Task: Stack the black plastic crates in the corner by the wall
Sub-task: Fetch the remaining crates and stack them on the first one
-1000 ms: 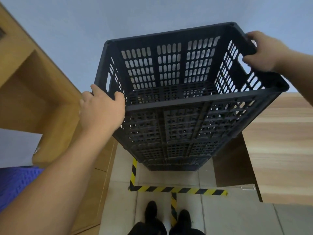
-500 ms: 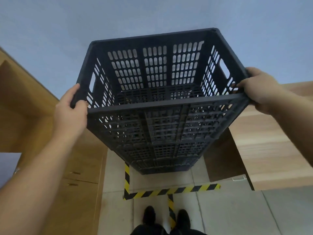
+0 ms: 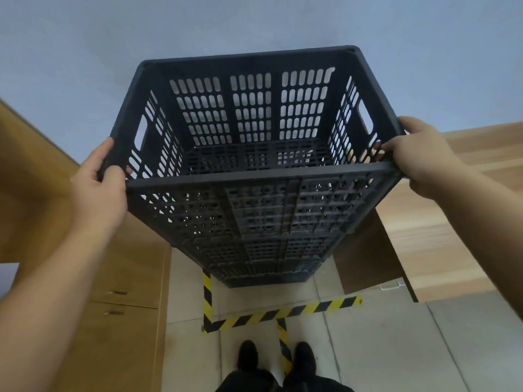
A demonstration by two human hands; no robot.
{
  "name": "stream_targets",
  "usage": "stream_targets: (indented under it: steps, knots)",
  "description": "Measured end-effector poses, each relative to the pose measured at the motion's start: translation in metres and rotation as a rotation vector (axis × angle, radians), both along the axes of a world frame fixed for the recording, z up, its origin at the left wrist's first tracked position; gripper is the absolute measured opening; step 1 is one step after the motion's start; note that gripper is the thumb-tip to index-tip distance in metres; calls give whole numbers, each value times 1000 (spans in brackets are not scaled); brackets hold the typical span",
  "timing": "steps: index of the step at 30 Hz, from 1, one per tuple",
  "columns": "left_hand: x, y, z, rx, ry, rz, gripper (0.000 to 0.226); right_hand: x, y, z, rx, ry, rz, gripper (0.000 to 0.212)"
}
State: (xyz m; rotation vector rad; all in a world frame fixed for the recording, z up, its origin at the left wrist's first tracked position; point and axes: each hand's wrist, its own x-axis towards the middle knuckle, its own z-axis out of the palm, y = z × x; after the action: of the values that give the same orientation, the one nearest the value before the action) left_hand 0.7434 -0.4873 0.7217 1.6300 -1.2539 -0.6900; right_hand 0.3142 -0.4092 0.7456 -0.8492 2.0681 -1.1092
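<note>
A person's left hand (image 3: 97,185) and right hand (image 3: 418,157) each clamp a near corner of the top crate's (image 3: 254,142) rim, atop a stack (image 3: 263,250) of black crates standing inside the hazard tape (image 3: 280,314), against the wall (image 3: 254,24) between wooden cabinets (image 3: 124,292). If the crate sits skewed, it may fail to seat and topple the stack.

- The stack (image 3: 263,210) hides the floor corner behind it.
- Lower crates (image 3: 263,267) blur together; their count is unclear.
- Shoes (image 3: 276,360) are cut off by the bottom edge.
</note>
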Motion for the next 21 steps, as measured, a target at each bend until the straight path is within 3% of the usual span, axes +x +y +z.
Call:
stream_targets:
  steps: [15, 19, 21]
  knots:
    - [-6, 21, -8, -22, -66, -47, 55, -8, -9, 4, -74, 13, -115, 45]
    - [-7, 24, -6, -18, -21, -29, 57, -3, 5, -6, -107, 71, -149, 24]
    - [-11, 24, -6, -12, 32, -12, 59, 1, 13, -16, -185, -17, -179, 13]
